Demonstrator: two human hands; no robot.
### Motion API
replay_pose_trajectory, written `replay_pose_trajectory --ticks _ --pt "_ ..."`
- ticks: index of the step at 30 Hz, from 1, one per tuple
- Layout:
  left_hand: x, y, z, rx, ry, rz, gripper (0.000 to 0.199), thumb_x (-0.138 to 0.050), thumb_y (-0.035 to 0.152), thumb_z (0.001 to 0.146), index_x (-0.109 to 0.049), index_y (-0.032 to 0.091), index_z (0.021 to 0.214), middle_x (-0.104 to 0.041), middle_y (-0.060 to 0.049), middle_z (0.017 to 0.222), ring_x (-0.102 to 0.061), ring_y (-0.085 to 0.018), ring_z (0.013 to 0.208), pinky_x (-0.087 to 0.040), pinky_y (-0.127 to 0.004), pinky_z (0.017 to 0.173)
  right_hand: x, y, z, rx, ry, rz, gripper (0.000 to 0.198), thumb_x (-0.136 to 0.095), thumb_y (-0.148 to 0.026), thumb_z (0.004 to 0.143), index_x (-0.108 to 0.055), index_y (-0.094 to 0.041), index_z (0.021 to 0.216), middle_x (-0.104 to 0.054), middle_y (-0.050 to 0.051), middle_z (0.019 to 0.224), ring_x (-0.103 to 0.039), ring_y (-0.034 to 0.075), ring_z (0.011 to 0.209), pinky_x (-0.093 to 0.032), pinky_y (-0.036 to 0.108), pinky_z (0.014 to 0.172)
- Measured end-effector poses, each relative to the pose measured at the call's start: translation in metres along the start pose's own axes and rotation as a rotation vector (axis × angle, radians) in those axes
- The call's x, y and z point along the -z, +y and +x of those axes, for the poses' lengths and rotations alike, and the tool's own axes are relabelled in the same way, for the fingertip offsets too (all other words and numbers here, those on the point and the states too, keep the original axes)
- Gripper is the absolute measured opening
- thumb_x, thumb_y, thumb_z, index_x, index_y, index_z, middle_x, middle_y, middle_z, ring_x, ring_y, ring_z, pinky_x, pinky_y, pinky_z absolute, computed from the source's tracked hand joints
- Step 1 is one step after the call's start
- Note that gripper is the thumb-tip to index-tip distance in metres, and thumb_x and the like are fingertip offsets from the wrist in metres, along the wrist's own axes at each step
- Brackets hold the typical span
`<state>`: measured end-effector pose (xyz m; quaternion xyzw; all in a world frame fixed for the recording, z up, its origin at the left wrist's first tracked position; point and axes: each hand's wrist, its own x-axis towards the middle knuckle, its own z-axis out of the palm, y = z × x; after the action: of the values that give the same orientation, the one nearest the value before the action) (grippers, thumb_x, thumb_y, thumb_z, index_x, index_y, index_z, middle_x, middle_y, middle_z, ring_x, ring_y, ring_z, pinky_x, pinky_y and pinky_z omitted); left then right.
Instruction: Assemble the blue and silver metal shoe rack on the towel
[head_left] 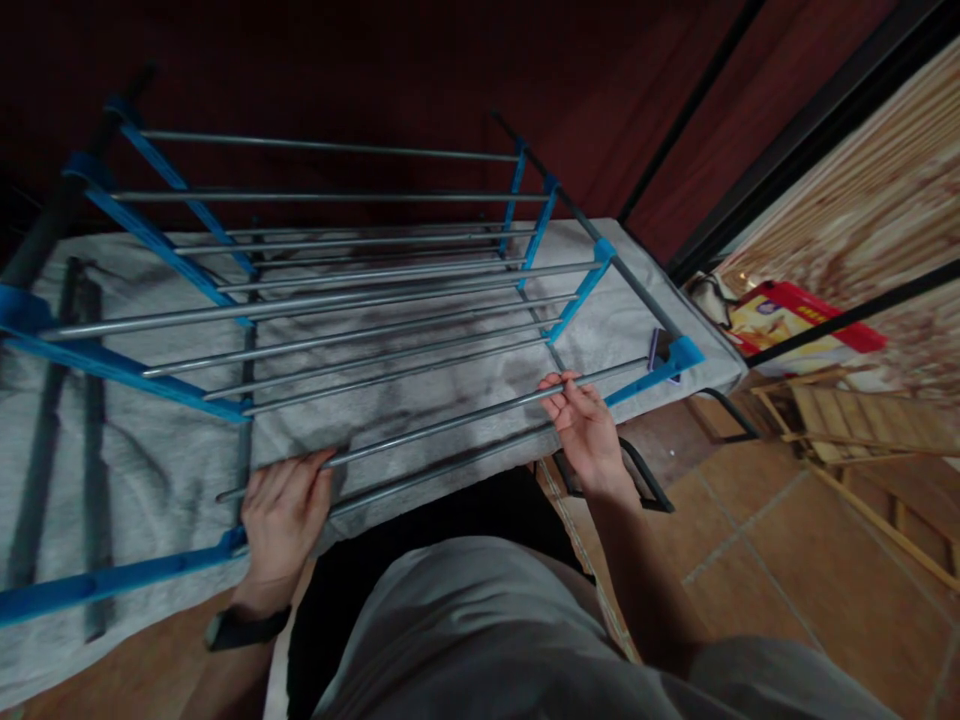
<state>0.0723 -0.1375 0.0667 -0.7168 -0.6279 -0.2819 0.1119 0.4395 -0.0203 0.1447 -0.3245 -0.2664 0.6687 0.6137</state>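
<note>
A grey metal rod (435, 432) lies slantwise in front of me, and both hands are on it. My left hand (285, 505) is closed over it from above, near its left end, which sticks out past the fingers. Palm up, my right hand (583, 425) holds the rod with curled fingers near its right end. That end meets the blue plastic bracket (645, 385) of a rack; whether it sits in a socket I cannot tell. The rod's left end is loose, above another blue bracket (135, 580). A lower rod (450, 465) runs below it.
The rack's other rods (337, 300) and dark side poles (645, 285) stand on a bed-like surface with a grey cover (150, 470). Two dark tubes (91, 440) lie at left. A red and yellow box (802, 320) and a wooden folding piece (862, 420) are at right.
</note>
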Motion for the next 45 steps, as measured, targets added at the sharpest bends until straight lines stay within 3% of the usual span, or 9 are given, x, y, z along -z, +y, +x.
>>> replay_pose_trajectory --ticks 25,34,40,45 --pt "0.032 0.009 0.02 -0.041 0.077 0.041 0.023 -0.055 0.023 0.09 -0.064 0.021 0.112 -0.07 -0.006 0.09 -0.063 -0.024 0.081 -0.043 -0.038 0.076 -0.008 -0.028 -0.019 0.051 -0.032 0.003 0.007 -0.071 -0.021 0.082 -0.068 -0.024 0.087 -0.07 -0.001 0.093 -0.066 0.015 0.095 -0.053 0.029 0.091" --pt "0.063 0.022 0.028 -0.063 0.102 0.065 0.046 -0.057 0.02 0.088 -0.056 0.033 0.132 -0.07 -0.003 0.09 -0.061 -0.026 0.078 -0.042 -0.042 0.073 -0.01 -0.033 -0.022 0.025 -0.004 0.027 0.005 -0.069 -0.021 0.083 -0.067 -0.023 0.087 -0.07 0.0 0.093 -0.066 0.014 0.094 -0.053 0.029 0.091" --pt "0.09 0.027 0.024 -0.111 0.028 0.138 0.052 -0.055 0.023 0.09 -0.048 0.032 0.141 -0.065 -0.005 0.077 -0.054 -0.027 0.069 -0.037 -0.043 0.068 -0.01 -0.036 -0.026 0.037 0.004 0.02 0.005 -0.066 -0.021 0.085 -0.068 -0.024 0.088 -0.07 0.0 0.093 -0.067 0.014 0.092 -0.055 0.028 0.085" --pt "0.102 0.036 0.023 -0.147 0.046 0.213 0.047 -0.059 0.017 0.088 -0.055 0.026 0.134 -0.06 -0.002 0.069 -0.053 -0.023 0.065 -0.036 -0.039 0.066 -0.006 -0.037 -0.029 0.044 0.027 -0.002 0.008 -0.065 -0.02 0.085 -0.069 -0.024 0.091 -0.07 0.001 0.094 -0.066 0.013 0.093 -0.055 0.028 0.087"
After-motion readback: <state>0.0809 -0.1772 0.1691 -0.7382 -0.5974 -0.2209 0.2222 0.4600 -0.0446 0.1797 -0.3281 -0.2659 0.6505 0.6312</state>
